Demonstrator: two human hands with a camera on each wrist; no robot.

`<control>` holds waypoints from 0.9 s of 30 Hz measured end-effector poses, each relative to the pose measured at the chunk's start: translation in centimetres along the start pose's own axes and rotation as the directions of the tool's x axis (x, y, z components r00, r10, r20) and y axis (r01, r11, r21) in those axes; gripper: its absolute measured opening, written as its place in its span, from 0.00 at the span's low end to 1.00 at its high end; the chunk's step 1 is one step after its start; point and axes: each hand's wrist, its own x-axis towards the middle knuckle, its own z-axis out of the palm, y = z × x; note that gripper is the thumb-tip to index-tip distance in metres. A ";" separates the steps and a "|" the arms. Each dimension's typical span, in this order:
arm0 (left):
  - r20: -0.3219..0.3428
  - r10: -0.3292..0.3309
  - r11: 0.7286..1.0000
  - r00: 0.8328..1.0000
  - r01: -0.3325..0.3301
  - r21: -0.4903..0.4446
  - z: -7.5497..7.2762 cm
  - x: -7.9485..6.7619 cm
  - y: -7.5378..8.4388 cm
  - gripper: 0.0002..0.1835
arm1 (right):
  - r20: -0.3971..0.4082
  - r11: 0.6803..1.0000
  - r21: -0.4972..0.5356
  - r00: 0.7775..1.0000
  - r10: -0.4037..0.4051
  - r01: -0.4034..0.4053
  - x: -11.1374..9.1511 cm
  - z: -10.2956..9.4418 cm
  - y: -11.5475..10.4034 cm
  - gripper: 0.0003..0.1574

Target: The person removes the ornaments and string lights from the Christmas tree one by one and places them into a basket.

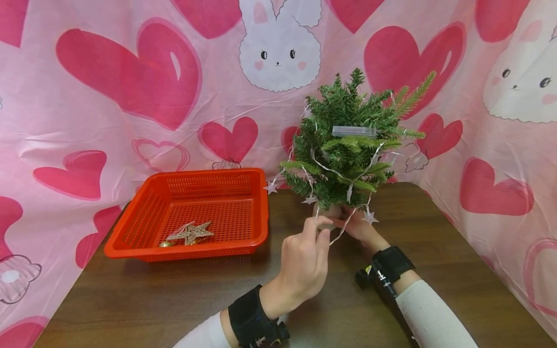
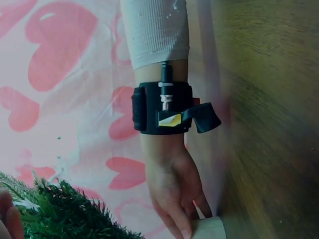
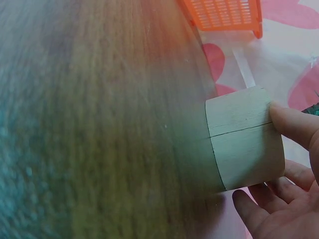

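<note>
A small artificial Christmas tree [image 1: 348, 159] with a pale round wooden base [image 3: 244, 142] stands on the table. My right hand [image 1: 363, 229] grips that base, thumb on one side and fingers around the other in the right wrist view. A string of star lights [image 1: 369, 216] on thin clear wire drapes over the branches, and a clear plastic box [image 1: 354, 131] lies against the upper branches. In front of the base, my left hand [image 1: 304, 263] pinches a low loop of the light string between thumb and fingers. Its fingertips show at the left wrist view's edge.
To the left stands an orange-red plastic basket [image 1: 256, 232], close to the tree. Inside it lie a glittery gold star [image 1: 191, 233] and small gold ornaments [image 1: 166, 244]. A pink heart-and-bunny curtain [image 1: 109, 72] hangs behind the wooden table [image 1: 152, 295].
</note>
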 end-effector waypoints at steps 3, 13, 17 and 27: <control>-0.046 0.002 0.998 0.999 -0.005 -0.064 0.0 0.0 -0.2 0.06 | -0.014 0.995 -0.098 1.000 0.025 -0.027 0.0 0.2 -0.3 0.39; -0.390 0.114 0.935 0.914 -0.232 -0.270 -0.2 1.0 -0.8 0.09 | -0.017 1.000 -0.001 1.000 -0.004 0.004 -0.3 0.4 -0.1 0.43; -0.451 0.180 0.873 0.874 -0.354 -0.336 -0.3 1.0 -0.9 0.06 | -0.024 0.999 0.049 0.999 0.025 -0.024 -0.5 0.3 0.0 0.47; -0.338 0.173 0.863 0.925 -0.308 -0.401 -0.4 0.5 -1.0 0.10 | -0.033 0.995 0.007 0.994 -0.099 0.100 -0.5 0.0 0.3 0.28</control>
